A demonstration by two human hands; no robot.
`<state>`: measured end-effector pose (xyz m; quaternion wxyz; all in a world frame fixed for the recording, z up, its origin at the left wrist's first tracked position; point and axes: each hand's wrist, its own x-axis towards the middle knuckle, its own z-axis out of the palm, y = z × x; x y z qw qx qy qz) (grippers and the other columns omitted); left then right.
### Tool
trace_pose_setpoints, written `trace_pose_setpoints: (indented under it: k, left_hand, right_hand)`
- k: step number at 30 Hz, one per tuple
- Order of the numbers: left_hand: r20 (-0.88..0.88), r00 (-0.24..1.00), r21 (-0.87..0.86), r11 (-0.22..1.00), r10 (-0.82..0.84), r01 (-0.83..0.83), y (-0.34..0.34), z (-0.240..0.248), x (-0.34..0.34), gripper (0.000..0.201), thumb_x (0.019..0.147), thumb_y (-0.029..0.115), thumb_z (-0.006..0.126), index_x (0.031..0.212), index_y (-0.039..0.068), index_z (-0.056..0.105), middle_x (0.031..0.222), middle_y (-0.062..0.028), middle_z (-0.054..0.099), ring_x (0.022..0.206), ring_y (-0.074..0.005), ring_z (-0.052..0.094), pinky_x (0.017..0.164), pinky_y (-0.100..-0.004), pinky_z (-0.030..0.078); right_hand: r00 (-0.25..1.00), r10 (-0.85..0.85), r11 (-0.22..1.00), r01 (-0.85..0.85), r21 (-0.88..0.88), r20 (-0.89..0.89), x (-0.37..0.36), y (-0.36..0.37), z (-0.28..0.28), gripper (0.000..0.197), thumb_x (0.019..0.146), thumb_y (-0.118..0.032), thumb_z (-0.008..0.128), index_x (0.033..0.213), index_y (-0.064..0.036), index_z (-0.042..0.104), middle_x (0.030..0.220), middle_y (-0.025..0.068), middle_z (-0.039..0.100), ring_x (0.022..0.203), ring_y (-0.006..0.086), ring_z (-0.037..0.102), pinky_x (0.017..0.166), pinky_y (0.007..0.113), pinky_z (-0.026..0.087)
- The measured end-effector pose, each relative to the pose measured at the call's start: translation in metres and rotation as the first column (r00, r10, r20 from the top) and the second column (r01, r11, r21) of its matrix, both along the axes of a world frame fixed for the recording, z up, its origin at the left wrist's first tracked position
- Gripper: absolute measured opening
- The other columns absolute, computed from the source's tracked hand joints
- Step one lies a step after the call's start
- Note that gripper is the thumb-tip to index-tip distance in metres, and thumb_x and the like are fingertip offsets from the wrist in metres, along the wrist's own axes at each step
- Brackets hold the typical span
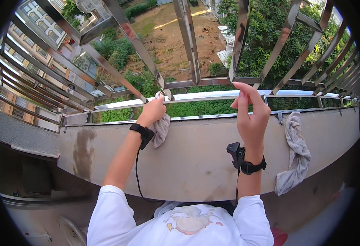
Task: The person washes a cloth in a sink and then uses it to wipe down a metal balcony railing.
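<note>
My left hand (152,111) is closed on a greyish cleaning rag (160,130). A bit of the cloth shows at the fingertips, against the foot of a shiny metal railing bar (141,49), and the rest hangs over the ledge. My right hand (251,112) is raised in front of the railing's lower rail (208,81). Its index finger is bent toward the left, the thumb stands a little apart below it, and no object shows between them. Whether its fingertips touch the metal I cannot tell.
A second greyish cloth (296,153) drapes over the pale ledge (188,160) on the right. The ledge has a dark stain (83,153) at its left. Black straps with small devices (235,155) sit on both wrists, their cables trailing down. Beyond the bars lie trees and bare ground.
</note>
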<state>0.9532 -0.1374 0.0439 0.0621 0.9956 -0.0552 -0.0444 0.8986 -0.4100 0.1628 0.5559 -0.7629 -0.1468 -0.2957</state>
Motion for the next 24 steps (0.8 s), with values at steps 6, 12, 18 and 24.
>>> trace_pose_setpoints:
  k: [6, 12, 18, 24]
  left_hand:
    - [-0.056, 0.996, -0.057, 0.996, -0.074, 0.071, 0.004, 0.01, 0.014, 0.032, 0.07, 0.009, 0.043, 0.099, -0.005, 0.04, 0.075, -0.0257, 0.053, 0.073, -0.0385, 0.052, 0.064, -0.0439, 0.041]
    - [-0.043, 0.99, -0.037, 0.99, -0.137, 0.135, 0.019, -0.007, 0.02, 0.026, 0.072, 0.011, 0.039, 0.096, -0.001, 0.042, 0.08, -0.0274, 0.05, 0.077, -0.0416, 0.047, 0.066, -0.0423, 0.038]
    - [-0.049, 0.98, 0.002, 0.981, -0.195, 0.195, 0.02, -0.01, 0.022, 0.029, 0.073, 0.013, 0.04, 0.099, -0.001, 0.043, 0.085, -0.026, 0.05, 0.081, -0.0402, 0.047, 0.069, -0.0386, 0.038]
    - [0.004, 0.976, -0.009, 0.976, -0.218, 0.218, 0.033, -0.018, 0.03, 0.029, 0.074, 0.012, 0.04, 0.1, 0.0, 0.042, 0.089, -0.0241, 0.05, 0.082, -0.0395, 0.046, 0.069, -0.037, 0.038]
  right_hand:
    - [0.989, -0.075, 0.994, 0.084, -0.068, 0.13, -0.012, -0.012, -0.009, 0.016, 0.077, -0.004, 0.044, 0.089, -0.0036, 0.056, 0.056, 0.0024, 0.051, 0.05, 0.0069, 0.049, 0.047, 0.017, 0.037]
    - [0.964, -0.257, 0.953, 0.24, -0.187, -0.074, -0.076, -0.046, -0.024, 0.022, 0.082, -0.006, 0.04, 0.096, -0.0022, 0.055, 0.06, 0.0008, 0.049, 0.057, 0.0047, 0.044, 0.055, 0.015, 0.034]
    - [0.763, -0.629, 0.74, 0.531, -0.412, -0.147, -0.156, -0.086, -0.027, 0.024, 0.082, -0.007, 0.037, 0.098, 0.0003, 0.054, 0.058, 0.0018, 0.046, 0.054, 0.0045, 0.04, 0.053, 0.015, 0.03]
    - [0.746, -0.245, 0.947, 0.047, -0.318, -0.619, -0.235, -0.1, -0.014, 0.018, 0.073, -0.002, 0.041, 0.084, 0.0011, 0.055, 0.058, 0.0036, 0.049, 0.05, 0.0087, 0.041, 0.048, 0.021, 0.029]
